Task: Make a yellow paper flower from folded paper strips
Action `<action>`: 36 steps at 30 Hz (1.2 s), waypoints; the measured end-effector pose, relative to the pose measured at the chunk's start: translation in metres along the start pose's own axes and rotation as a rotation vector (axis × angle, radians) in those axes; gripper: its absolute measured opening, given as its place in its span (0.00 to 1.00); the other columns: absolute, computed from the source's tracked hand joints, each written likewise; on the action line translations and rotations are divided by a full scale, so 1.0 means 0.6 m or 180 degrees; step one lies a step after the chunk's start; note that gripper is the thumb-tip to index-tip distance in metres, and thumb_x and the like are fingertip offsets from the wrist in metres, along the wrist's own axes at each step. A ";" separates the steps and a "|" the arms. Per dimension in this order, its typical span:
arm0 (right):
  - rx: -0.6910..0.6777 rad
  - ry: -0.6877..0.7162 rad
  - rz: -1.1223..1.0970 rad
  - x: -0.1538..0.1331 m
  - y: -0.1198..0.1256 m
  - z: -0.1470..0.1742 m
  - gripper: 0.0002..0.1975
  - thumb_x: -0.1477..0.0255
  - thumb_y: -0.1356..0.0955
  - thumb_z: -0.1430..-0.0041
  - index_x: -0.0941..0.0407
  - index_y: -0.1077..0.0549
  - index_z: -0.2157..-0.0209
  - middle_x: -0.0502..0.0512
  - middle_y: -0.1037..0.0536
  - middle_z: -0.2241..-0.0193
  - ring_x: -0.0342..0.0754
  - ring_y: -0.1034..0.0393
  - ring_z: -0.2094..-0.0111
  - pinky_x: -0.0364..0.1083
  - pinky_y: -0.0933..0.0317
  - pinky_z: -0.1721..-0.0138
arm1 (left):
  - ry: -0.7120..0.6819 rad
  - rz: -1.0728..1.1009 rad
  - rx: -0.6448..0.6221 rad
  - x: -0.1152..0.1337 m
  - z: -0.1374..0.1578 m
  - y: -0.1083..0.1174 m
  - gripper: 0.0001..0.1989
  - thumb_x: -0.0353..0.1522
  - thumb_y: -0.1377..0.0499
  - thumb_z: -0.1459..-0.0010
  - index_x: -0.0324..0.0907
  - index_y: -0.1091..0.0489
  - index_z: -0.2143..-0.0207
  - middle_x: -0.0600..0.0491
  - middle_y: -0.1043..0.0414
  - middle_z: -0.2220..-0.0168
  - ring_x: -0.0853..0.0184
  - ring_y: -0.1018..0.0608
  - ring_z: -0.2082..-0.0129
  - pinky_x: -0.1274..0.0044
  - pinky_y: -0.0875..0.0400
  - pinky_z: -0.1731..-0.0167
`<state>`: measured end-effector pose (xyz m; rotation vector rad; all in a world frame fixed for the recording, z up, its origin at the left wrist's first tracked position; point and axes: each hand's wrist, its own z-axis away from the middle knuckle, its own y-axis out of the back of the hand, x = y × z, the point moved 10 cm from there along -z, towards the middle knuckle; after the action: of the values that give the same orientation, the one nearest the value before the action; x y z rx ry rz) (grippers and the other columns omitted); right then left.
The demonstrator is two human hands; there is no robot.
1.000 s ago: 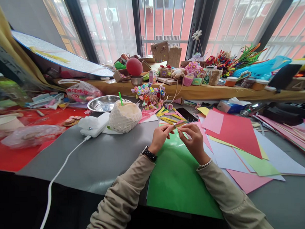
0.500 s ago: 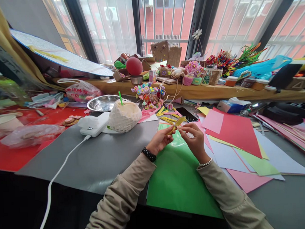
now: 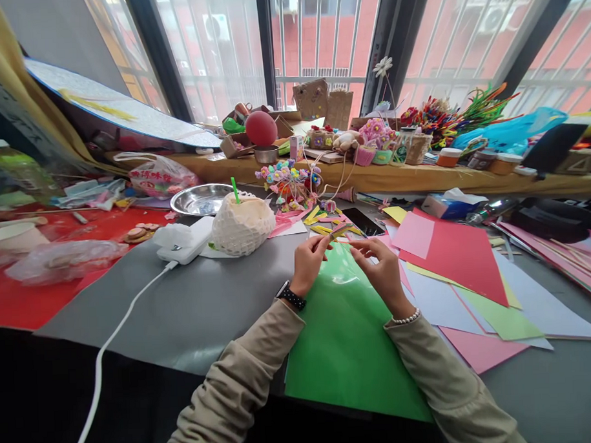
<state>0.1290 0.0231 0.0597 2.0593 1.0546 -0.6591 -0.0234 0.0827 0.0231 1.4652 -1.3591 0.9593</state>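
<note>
Above the far part of a green sheet (image 3: 351, 349), my left hand (image 3: 308, 263) pinches a small folded yellow paper piece (image 3: 342, 228) between thumb and fingers. My right hand (image 3: 382, 268) is just to the right, its thumb and fingertips drawn together close to the paper's lower edge. Whatever lies between the right fingertips is too small to make out. Several loose yellow paper strips (image 3: 315, 216) lie just beyond my hands, beside a dark phone (image 3: 363, 222) lying flat.
On the left stand a net-wrapped coconut (image 3: 242, 224) with a green straw, a white charger (image 3: 187, 241) with its cable, and a steel plate (image 3: 198, 200). Coloured sheets (image 3: 464, 261) overlap on the right. Crafts crowd the yellow-covered ledge (image 3: 395, 177) at the back.
The yellow paper has turned and now appears narrower, more edge-on. My left hand has rotated more upright, and my right fingers have moved slightly away to the right.
</note>
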 end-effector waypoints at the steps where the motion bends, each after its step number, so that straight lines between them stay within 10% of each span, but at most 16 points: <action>1: -0.0053 -0.0099 -0.0002 0.009 -0.003 -0.002 0.10 0.67 0.35 0.50 0.56 0.27 0.68 0.53 0.27 0.71 0.43 0.34 0.72 0.44 0.38 0.71 | -0.0078 -0.0097 -0.0035 0.005 0.001 -0.002 0.16 0.41 0.47 0.50 0.37 0.30 0.70 0.53 0.30 0.76 0.77 0.34 0.83 0.82 0.38 0.80; 13: -0.0813 -0.0976 -0.0410 0.076 -0.049 0.005 0.12 0.63 0.33 0.55 0.58 0.27 0.74 0.55 0.24 0.75 0.46 0.32 0.73 0.45 0.38 0.71 | -0.0044 -0.0324 -0.0304 0.005 0.005 -0.016 0.16 0.41 0.48 0.50 0.37 0.30 0.71 0.53 0.30 0.77 0.77 0.35 0.84 0.82 0.39 0.81; 36: -0.1058 -0.0997 -0.0463 0.071 -0.058 0.007 0.10 0.64 0.33 0.56 0.57 0.28 0.76 0.53 0.25 0.76 0.45 0.33 0.75 0.44 0.40 0.72 | 0.0832 0.0951 -0.0787 -0.023 0.012 -0.039 0.14 0.39 0.42 0.56 0.35 0.35 0.74 0.56 0.32 0.79 0.81 0.39 0.88 0.84 0.47 0.86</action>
<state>0.1220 0.0537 0.0145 1.5486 1.0550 -0.7911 -0.0016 0.0799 0.0055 0.9335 -1.4649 1.0841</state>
